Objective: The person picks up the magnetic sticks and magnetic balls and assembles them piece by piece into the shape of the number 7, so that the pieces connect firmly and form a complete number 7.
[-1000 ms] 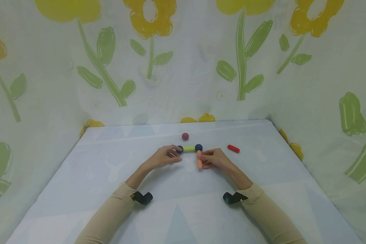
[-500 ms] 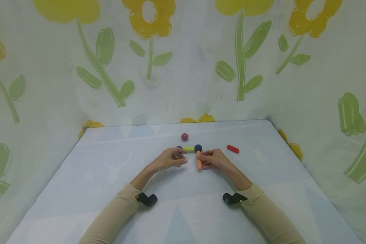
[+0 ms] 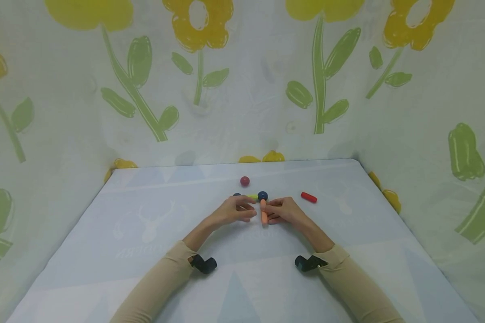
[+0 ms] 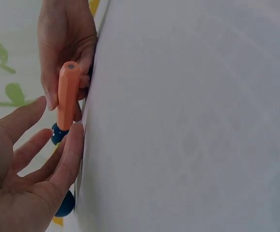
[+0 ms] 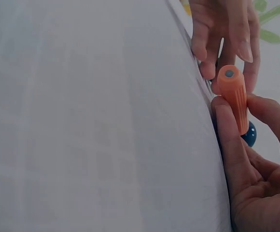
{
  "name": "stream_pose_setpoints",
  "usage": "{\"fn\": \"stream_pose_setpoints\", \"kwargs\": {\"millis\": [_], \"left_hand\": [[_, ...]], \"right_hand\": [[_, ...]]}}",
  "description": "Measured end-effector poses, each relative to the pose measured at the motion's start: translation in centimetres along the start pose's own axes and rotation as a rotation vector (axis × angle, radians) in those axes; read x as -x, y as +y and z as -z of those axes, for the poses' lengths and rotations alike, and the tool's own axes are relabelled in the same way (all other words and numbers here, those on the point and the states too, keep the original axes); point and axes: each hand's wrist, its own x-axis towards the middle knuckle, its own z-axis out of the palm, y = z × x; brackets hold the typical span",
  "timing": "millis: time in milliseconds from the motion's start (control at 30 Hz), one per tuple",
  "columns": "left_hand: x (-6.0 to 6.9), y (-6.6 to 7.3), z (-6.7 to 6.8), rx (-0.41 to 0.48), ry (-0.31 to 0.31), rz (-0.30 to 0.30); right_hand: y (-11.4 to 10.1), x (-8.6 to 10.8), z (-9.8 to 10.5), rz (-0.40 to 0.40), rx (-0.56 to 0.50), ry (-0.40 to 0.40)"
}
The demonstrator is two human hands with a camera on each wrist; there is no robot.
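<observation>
My right hand (image 3: 284, 211) pinches an orange stick (image 3: 264, 212) between thumb and fingers; its far end meets a dark blue ball (image 3: 262, 195). A yellow-green stick (image 3: 252, 196) runs left from that ball toward a second blue ball (image 3: 236, 194), both partly hidden behind my left hand (image 3: 233, 211). The left fingers are spread and loosely bent just left of the orange stick, holding nothing. In the right wrist view, the orange stick (image 5: 234, 99) shows a grey disc on its near end, gripped by the right hand (image 5: 256, 179).
A dark red ball (image 3: 244, 181) lies behind the joined pieces. To the right is a red stick (image 3: 309, 197) on the white table (image 3: 242, 287). Flower-patterned cloth (image 3: 242, 112) stands along the back and both sides.
My left hand has moved right, away from the left blue ball toward the orange stick, and now covers part of the yellow-green stick. The right hand keeps its grip in nearly the same place.
</observation>
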Motion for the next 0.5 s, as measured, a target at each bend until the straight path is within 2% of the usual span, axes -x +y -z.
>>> {"fn": "stream_pose_setpoints", "kwargs": {"millis": [233, 500], "left_hand": [[-0.36, 0.10, -0.48, 0.061, -0.004, -0.020], [-0.71, 0.17, -0.84, 0.086, -0.023, -0.041]], "right_hand": [[0.22, -0.15, 0.06, 0.005, -0.001, -0.007], [0.22, -0.02, 0.10, 0.015, -0.018, -0.016]]}}
